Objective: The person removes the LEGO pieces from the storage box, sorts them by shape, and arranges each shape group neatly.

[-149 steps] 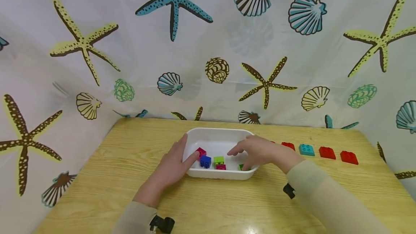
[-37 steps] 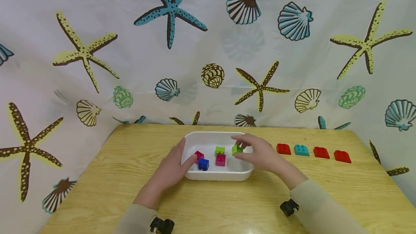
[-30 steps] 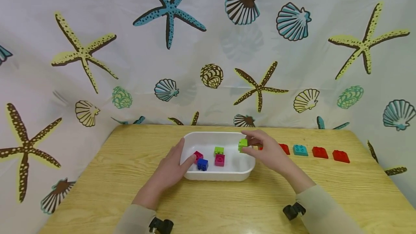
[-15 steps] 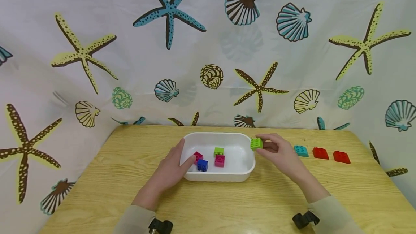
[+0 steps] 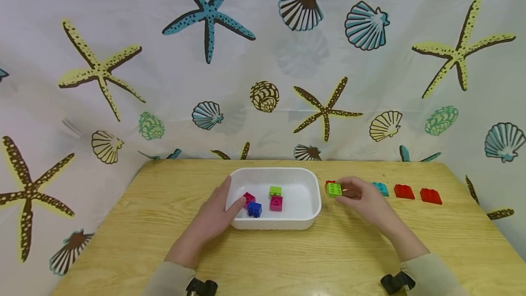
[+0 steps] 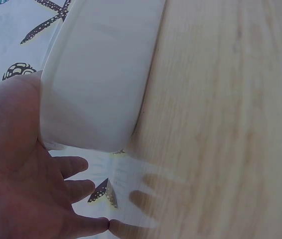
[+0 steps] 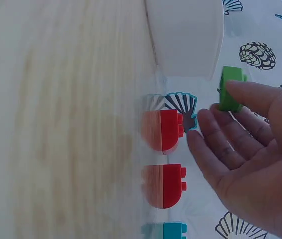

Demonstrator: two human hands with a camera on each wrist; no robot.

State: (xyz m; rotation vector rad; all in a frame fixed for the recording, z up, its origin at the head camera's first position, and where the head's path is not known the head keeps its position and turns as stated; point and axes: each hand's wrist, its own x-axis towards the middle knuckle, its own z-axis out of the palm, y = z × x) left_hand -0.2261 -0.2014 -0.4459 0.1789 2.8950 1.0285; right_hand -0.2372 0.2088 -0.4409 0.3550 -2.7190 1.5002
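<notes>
My left hand [image 5: 213, 209] holds the left end of a white plastic tray [image 5: 274, 224], its thumb over the rim and its other fingers outside. In the right hand [image 5: 365, 200], thumb and fingertips pinch a lime green toy building brick [image 5: 334, 190], studs up, just right of the tray. The right wrist view shows this green brick [image 7: 230, 88] held above the level of the row. Inside the tray lie a magenta brick [image 5: 248, 199] by my left thumb, a blue brick [image 5: 255, 209], another lime brick [image 5: 276, 191] and another magenta brick [image 5: 276, 203].
A row of bricks runs along the table's right side: a red brick [image 5: 330, 182] partly behind the held one, a teal brick [image 5: 380, 189] partly behind my hand, and two red ones [image 5: 404, 191] further right. A patterned curtain [image 5: 230, 136] borders the wooden table [image 5: 267, 259].
The right hand has picked the lime brick out of the tray's right end, lifted it over the rim and carried it rightward, then lower. The left hand stays on the tray.
</notes>
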